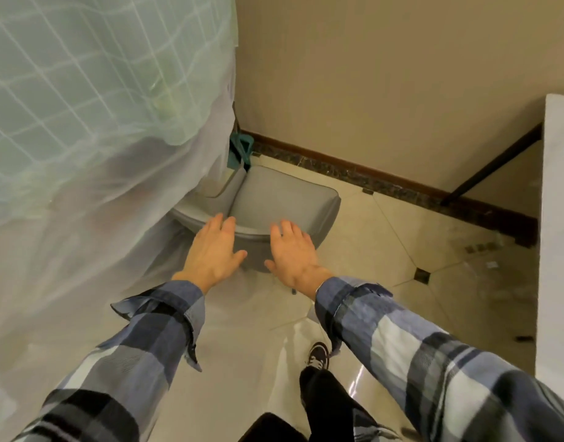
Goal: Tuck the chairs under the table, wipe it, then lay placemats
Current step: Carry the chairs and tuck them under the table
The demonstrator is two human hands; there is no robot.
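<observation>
A grey upholstered chair [274, 202] stands in the room's corner, its seat partly under the hanging edge of the table's translucent checked cloth [83, 106]. Both my hands reach out over the curved top of its backrest. My left hand [213, 250] is spread flat, fingers straight, at the backrest's left part. My right hand [293, 253] is likewise flat with straight fingers at the backrest's right part. Whether the palms touch the chair or hover just above it cannot be told. The tabletop itself is covered by the cloth.
A beige wall with a dark baseboard [370, 173] runs behind the chair. A teal object [242, 151] is wedged in the corner. A white surface [558, 250] with a dark slanted brace stands at the right. Glossy floor tiles [402, 250] lie between; my shoe [319, 355] is below.
</observation>
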